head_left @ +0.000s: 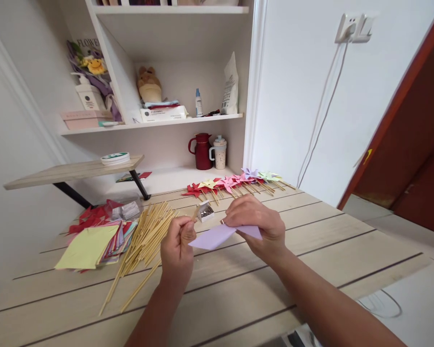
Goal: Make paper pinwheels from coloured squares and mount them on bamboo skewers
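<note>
My left hand [179,238] is closed around a thin wooden stick [195,217]; only a short end pokes out above the thumb, and the rest is hidden. Between the fingers of my right hand [258,221] is a piece of light purple folded paper [213,237], whose points stick out left and right. A small shiny metal bit [222,221] shows at those fingertips. The paper's left point comes close to my left hand; I cannot tell whether they touch. Just beyond my hands stands a small open white box [205,212] of metal pins.
Wooden sticks [148,236] lie in a loose pile at left, beside stacked coloured paper squares [88,246]. Finished paper pinwheels [228,183] line the table's back edge. Behind them stand a red jug [202,152] and a cup [220,153]. A small raised shelf [75,168] stands at back left.
</note>
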Demonstrator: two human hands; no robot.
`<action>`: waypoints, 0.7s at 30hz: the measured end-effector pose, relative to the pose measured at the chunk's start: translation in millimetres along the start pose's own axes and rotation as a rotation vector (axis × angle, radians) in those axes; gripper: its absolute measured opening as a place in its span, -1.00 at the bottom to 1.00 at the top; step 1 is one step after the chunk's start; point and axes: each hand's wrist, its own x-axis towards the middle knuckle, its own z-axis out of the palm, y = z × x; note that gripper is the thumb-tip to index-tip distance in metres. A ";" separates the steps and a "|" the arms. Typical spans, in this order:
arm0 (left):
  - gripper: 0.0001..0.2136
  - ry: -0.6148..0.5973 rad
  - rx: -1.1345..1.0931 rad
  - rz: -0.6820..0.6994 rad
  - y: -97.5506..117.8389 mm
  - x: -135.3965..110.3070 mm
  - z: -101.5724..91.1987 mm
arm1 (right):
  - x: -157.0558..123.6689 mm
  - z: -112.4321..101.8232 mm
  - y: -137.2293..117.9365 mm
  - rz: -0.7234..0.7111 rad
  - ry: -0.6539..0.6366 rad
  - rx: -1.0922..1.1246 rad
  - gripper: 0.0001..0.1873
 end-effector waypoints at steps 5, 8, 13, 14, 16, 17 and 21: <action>-0.78 -0.055 0.039 0.020 0.1 -1.2 -0.8 | -0.1 1.2 1.0 0.015 -0.003 -0.008 -0.86; -0.78 -0.082 0.044 0.015 2.2 -1.0 -1.2 | -1.5 1.4 1.9 0.014 -0.011 -0.003 -0.85; -0.78 -0.116 0.037 0.006 7.6 0.2 -0.2 | -1.8 2.2 0.6 0.020 -0.032 -0.034 -0.88; -0.80 -0.131 0.035 0.013 8.5 0.0 0.3 | -1.5 2.4 0.2 0.027 -0.031 -0.046 -0.89; -0.82 -0.145 0.027 0.021 9.8 -0.8 1.6 | -0.7 2.8 -0.3 0.038 -0.026 -0.071 -0.88; -0.82 -0.139 0.023 0.020 10.3 -1.4 2.4 | -0.4 3.0 -0.3 0.038 -0.021 -0.081 -0.88; -0.81 -0.091 0.020 -0.005 11.9 -4.0 5.4 | -0.3 3.6 0.1 0.006 -0.021 -0.088 -0.87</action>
